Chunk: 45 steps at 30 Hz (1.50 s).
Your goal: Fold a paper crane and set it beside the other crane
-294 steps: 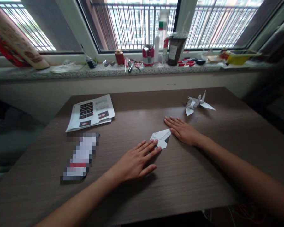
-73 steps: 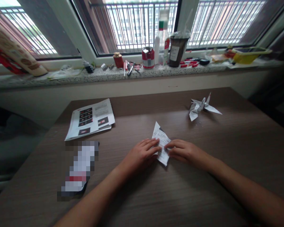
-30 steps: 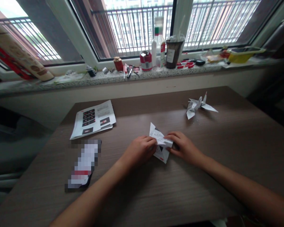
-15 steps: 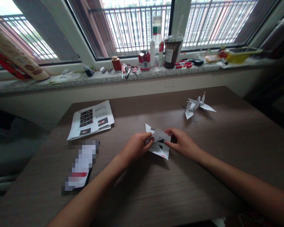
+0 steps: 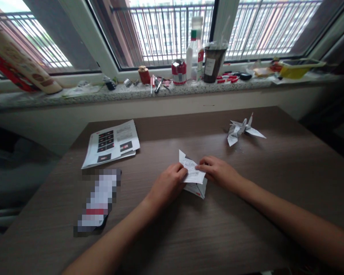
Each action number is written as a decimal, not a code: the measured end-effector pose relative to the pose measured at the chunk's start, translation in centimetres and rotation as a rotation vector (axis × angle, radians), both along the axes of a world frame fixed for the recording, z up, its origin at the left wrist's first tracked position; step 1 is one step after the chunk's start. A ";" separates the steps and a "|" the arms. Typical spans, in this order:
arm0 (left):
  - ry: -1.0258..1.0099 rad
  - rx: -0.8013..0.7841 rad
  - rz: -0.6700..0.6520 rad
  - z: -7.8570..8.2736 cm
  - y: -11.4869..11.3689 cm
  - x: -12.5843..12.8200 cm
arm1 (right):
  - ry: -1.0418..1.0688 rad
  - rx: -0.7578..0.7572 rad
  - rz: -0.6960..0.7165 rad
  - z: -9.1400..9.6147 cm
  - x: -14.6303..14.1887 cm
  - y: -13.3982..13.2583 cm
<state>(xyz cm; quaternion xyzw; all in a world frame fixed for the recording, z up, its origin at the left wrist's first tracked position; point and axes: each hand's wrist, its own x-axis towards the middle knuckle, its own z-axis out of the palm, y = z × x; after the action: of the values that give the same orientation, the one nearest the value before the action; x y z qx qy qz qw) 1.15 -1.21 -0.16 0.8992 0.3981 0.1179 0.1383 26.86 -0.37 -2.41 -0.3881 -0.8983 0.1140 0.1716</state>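
A small folded piece of printed white paper (image 5: 192,176) lies on the brown wooden table (image 5: 218,229) in front of me. My left hand (image 5: 167,185) pinches its left side, fingers curled closed on the paper. My right hand (image 5: 218,172) holds a raised flap of the same paper from the right, fingertips pressed on it. A finished paper crane (image 5: 242,129) stands further back on the right, apart from both hands.
Printed sheets (image 5: 111,143) lie at the table's back left, with a blurred flat object (image 5: 99,200) in front of them. The stone windowsill (image 5: 74,95) carries a red can (image 5: 179,71), a bottle (image 5: 196,53), a dark cup (image 5: 212,61) and small clutter.
Since ten seconds ago the hands went from lying flat beside the paper to gripping it. In the last second a flap has been lifted and folded across the middle.
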 end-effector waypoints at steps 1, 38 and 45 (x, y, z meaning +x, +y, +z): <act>-0.005 -0.009 0.013 0.0 0.1 0.1 | -0.001 -0.005 -0.002 0.0 -0.1 0.0; -0.204 -0.165 0.146 2.1 7.8 0.7 | -0.333 -0.368 -0.275 3.9 -4.2 6.1; -0.048 -0.142 0.158 1.5 7.8 -0.5 | -0.372 -0.368 -0.308 4.2 -4.4 5.9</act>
<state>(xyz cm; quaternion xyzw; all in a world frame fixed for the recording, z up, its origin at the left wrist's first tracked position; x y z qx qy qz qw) 0.66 6.63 1.32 0.8499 0.4715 0.1214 0.2013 22.50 5.49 1.83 -0.5586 -0.8091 0.1745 -0.0537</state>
